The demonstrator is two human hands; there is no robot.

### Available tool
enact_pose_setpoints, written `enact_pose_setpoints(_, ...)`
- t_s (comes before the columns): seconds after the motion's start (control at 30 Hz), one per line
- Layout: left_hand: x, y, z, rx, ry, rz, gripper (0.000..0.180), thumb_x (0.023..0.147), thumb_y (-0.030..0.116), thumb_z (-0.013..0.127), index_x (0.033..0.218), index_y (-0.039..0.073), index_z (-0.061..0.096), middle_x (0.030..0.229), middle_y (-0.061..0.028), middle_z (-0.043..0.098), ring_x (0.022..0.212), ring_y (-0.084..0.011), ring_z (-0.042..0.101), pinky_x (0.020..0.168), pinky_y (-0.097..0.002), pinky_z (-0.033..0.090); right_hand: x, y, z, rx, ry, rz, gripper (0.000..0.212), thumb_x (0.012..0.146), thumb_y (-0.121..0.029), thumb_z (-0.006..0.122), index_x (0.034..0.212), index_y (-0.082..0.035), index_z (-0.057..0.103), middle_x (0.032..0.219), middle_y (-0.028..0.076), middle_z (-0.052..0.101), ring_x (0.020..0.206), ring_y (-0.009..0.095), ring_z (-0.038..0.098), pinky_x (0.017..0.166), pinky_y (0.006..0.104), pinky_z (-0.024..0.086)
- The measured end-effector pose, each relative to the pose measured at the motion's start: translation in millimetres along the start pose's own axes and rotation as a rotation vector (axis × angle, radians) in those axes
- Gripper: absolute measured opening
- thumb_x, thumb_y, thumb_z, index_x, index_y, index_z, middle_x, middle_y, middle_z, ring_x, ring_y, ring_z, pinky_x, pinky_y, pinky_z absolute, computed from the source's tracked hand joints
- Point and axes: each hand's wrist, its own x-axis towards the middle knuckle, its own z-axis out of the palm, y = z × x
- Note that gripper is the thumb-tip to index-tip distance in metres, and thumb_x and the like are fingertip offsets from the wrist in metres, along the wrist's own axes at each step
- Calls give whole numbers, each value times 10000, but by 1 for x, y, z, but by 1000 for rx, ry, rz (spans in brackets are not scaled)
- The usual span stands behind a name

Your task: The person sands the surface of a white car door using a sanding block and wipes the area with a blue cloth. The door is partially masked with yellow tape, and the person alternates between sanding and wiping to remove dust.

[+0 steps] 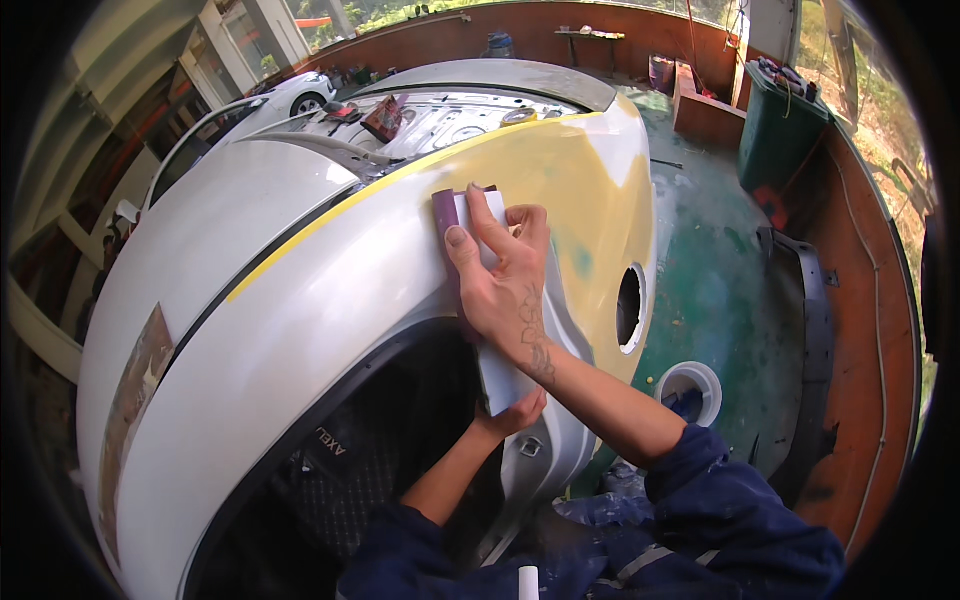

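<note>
Head view: long, straight-edged sanding block (pixel 490 352), pale back, purple abrasive sheet (pixel 447 215) along its left edge, at frame centre, slanted against the curved quarter panel (pixel 380 225). Panel is smooth white paint at 10 o'clock, matte yellow body filler (pixel 570 165) with feathered edges toward 1. Right hand (pixel 505 265) grips upper part: thumb and index spread apart on the back, other fingers bent at the right edge. Left hand (pixel 515 412) holds lower end; fingers mostly hidden, can't tell spread or together. Right hand and wrist cover part of block and filler. Yellow tape strip (pixel 300 240) lines panel edge at 10; round fuel-filler opening (pixel 629 308) at 3; dark door opening (pixel 330 490) at 7. Tape roll (pixel 518 117) on the rear deck at 12. Second white car (pixel 235 120) at 10. Black bumper (pixel 800 340) stands along orange wall at 3. Round white bucket (pixel 708 385) at 4, dark blue stuff inside, unclear what. Green bin (pixel 780 140) at 2, small items heaped on top.
</note>
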Motion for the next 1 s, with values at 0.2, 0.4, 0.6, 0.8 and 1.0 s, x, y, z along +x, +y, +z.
enact_pose_setpoints(0.2,56,24,-29,2,224,159,391,927,192,666,1276,29,738,1274,-190,735,1181,-335,715,1069,-509,502,84,47,-18,-109,62,193,464,960,-334,706,1354,-93,750,1093,201,545,1074,363,506,963,454,441)
enact_pose_setpoints(0.4,0,-1,2,45,116,37,456,942,203,646,1344,-7,697,1391,-113,704,1237,-265,681,1074,-412,498,15,12,-3,-35,-16,4,440,961,-320,710,1334,-91,756,1119,208,530,1116,369,505,971,465,449)
enact_pose_setpoints(0.6,49,23,-32,105,181,151,478,961,232,626,1383,13,681,1458,-116,660,1302,-232,630,1147,-375,429,73,36,-17,-172,89,146,465,954,-332,705,1342,-81,750,1121,216,540,1096,375,522,977,470,447)
enact_pose_setpoints(0.8,-15,-9,36,74,77,81,489,960,255,628,1393,32,673,1468,-128,648,1275,-242,629,1163,-402,416,31,13,-3,-43,-19,65,427,965,-301,711,1330,-85,758,1103,203,524,1072,362,515,980,461,444)
enact_pose_setpoints(1.0,9,7,17,168,-26,98,441,926,217,671,1313,6,703,1415,-168,668,1361,-317,590,1173,-500,408,43,23,-19,-135,-26,68,462,953,-306,722,1350,-71,743,1069,194,525,1062,360,517,964,456,448)
